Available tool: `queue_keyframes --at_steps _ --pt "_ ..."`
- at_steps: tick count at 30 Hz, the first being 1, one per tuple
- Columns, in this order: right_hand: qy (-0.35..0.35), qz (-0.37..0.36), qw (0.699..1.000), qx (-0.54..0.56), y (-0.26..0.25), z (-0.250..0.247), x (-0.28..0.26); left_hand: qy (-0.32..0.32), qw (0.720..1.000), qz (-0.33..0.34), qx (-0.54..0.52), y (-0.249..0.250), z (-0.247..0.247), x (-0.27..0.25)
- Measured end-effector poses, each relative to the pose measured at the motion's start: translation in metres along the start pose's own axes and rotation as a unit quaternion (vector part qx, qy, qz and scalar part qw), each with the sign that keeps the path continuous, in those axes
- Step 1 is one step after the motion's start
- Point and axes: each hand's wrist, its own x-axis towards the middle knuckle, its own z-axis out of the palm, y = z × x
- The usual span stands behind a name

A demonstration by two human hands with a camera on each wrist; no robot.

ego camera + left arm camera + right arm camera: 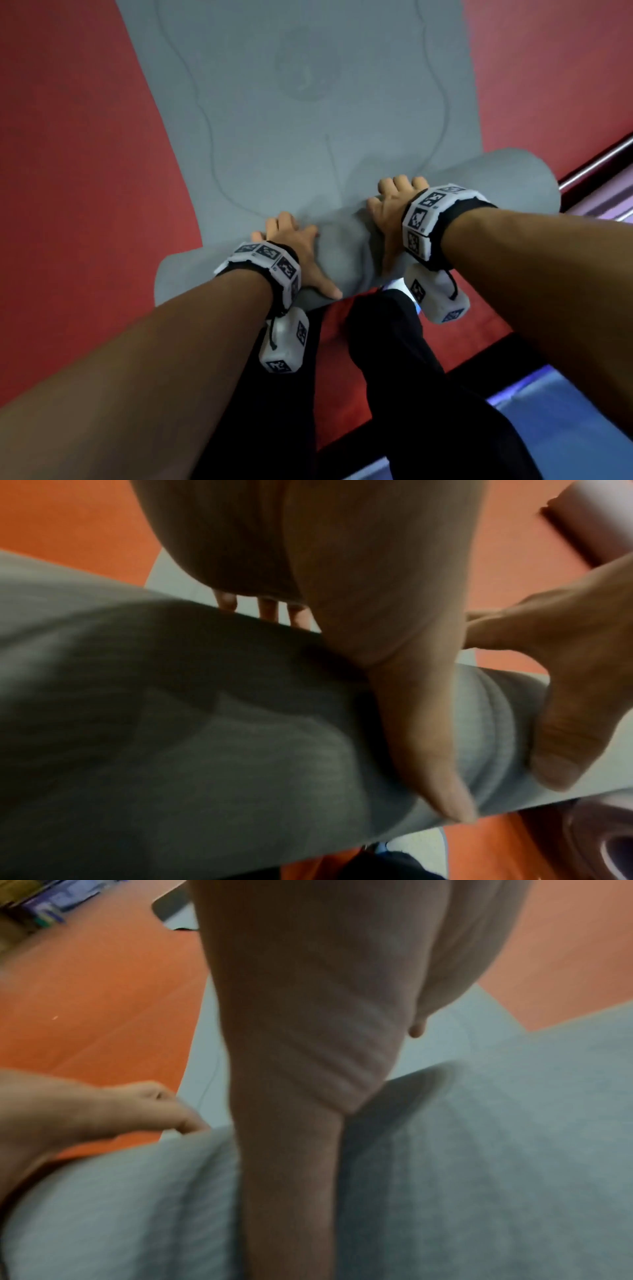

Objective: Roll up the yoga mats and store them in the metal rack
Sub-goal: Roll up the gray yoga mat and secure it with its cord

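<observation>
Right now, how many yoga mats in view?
1: the grey mat on the red floor, near end rolled under left hand and right hand. Others may lie outside view.

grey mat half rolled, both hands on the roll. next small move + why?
Probably push the roll forward another turn with both hands. The left hand and right hand press on top of it, and much of the grey mat lies flat ahead on the red floor.

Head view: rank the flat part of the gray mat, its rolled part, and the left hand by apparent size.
1. Flat part of the gray mat
2. Rolled part
3. Left hand
</observation>
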Motion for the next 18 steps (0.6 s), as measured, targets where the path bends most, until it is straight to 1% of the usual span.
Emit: queue_keyframes --at_steps 1,2,3,4,5,6,8,10,12,14,16,18 --pt "-0.02 -0.011 1.0 0.016 0.0 0.007 -0.008 -0.01 1.0 0.006 -0.013 0.004 0.004 -0.006" --pt "-0.055 -0.023 0.998 0.034 0.001 0.011 -0.019 -0.031 0.998 0.009 -0.048 0.007 0.007 -0.013" --pt "-0.074 -0.032 0.996 0.038 0.002 0.014 -0.029 -0.054 0.995 0.009 -0.083 0.009 0.008 -0.018" --pt "-0.071 -0.039 0.997 0.018 0.003 0.017 -0.038 -0.064 0.994 0.005 -0.091 0.012 0.009 -0.024" --pt "-0.068 -0.042 0.997 -0.015 0.002 0.019 -0.044 -0.065 0.995 0.0 -0.07 0.014 0.009 -0.029" --pt "-0.072 -0.042 0.996 -0.025 -0.001 0.017 -0.049 -0.068 0.997 -0.004 -0.036 0.018 0.008 -0.033" --pt "-0.089 -0.042 0.995 0.007 -0.007 0.012 -0.058 -0.101 0.995 -0.007 -0.005 0.027 0.006 -0.046" --pt "-0.114 -0.05 0.992 0.022 -0.01 0.007 -0.065 -0.141 0.99 -0.014 -0.025 0.035 0.003 -0.057" --pt "-0.154 -0.063 0.984 0.068 -0.006 0.008 -0.073 -0.152 0.987 -0.021 -0.054 0.04 0.001 -0.062" --pt "-0.191 -0.083 0.974 0.084 0.004 0.014 -0.083 -0.171 0.982 -0.004 -0.077 0.045 0.0 -0.065" --pt "-0.222 -0.097 0.966 0.087 0.009 0.017 -0.1 -0.199 0.977 0.029 -0.073 0.055 -0.002 -0.072" --pt "-0.222 -0.093 0.966 0.094 0.012 0.024 -0.116 -0.219 0.973 0.064 -0.046 0.066 -0.003 -0.085"
